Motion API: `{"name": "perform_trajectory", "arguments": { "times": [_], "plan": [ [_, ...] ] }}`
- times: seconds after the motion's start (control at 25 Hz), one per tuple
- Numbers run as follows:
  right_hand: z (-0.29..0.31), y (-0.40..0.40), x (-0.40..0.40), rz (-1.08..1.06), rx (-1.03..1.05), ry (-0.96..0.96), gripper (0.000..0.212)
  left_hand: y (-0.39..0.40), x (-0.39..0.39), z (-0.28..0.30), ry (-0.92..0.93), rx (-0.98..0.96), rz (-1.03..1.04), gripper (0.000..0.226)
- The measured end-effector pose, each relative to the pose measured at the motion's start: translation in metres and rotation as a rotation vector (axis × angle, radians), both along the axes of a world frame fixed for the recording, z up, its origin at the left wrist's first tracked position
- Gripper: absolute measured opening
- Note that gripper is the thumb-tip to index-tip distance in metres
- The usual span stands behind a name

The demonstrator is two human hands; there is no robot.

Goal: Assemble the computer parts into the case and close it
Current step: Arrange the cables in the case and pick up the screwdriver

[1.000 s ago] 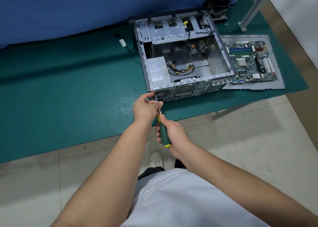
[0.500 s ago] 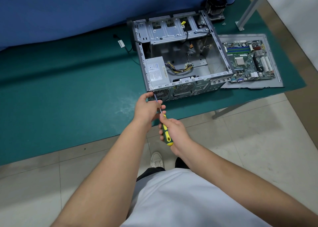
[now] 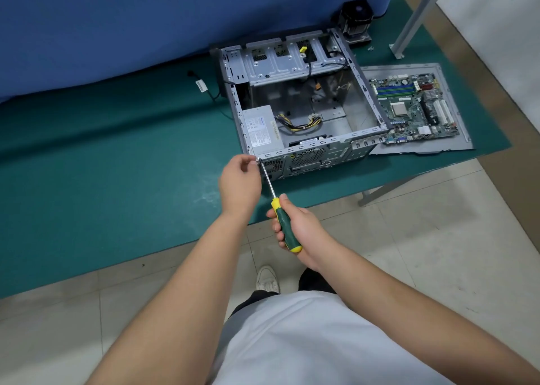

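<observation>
Change: the right hand (image 3: 304, 232) has drawn back from the left hand (image 3: 239, 180), so more of the screwdriver (image 3: 285, 227) shaft now shows.
Right hand: wrapped around the green-and-yellow handle, tip at the case's near-left corner.
Left hand: fingers curled at that same corner beside the tip; whether they pinch a screw, I cannot tell.
Case (image 3: 301, 107): open on the green mat (image 3: 102, 165), power supply (image 3: 261, 130) in its near-left corner, yellow-black cables (image 3: 298, 121) beside it.
Motherboard (image 3: 415, 107): outside, on the side panel (image 3: 455, 142) just right of the case.
Edges: the case's rear sits near the mat's front edge; open mat to the left.
</observation>
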State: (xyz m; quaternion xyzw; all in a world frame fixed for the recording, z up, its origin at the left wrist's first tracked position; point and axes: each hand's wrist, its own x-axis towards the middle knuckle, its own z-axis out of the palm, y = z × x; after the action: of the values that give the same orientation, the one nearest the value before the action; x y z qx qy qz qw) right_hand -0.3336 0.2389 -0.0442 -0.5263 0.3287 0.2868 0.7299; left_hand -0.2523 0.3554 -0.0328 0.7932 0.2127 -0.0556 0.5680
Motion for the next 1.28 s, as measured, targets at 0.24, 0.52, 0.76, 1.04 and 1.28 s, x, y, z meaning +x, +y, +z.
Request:
{"name": "perform_trajectory", "arguments": {
  "times": [0.24, 0.52, 0.76, 1.04, 1.28],
  "plan": [
    [0.012, -0.042, 0.044, 0.090, -0.405, -0.285, 0.033, 0.001, 0.073, 0.006, -0.074, 0.742, -0.773, 0.071],
    [0.018, -0.096, 0.108, 0.384, -1.111, -0.647, 0.020, -0.001, 0.093, -0.011, -0.038, 1.045, -1.083, 0.107],
    [0.004, -0.112, 0.125, 0.456, -1.203, -0.608, 0.025, -0.003, 0.086, -0.022, -0.163, 1.038, -0.968, 0.096],
    [0.002, -0.116, 0.126, 0.401, -1.166, -0.622, 0.017, 0.002, 0.086, -0.014, -0.122, 0.996, -1.026, 0.094],
    [0.022, -0.140, 0.154, 0.450, -0.984, -0.475, 0.015, -0.008, 0.107, -0.005, -0.217, 0.917, -0.829, 0.050]
  ]
}}
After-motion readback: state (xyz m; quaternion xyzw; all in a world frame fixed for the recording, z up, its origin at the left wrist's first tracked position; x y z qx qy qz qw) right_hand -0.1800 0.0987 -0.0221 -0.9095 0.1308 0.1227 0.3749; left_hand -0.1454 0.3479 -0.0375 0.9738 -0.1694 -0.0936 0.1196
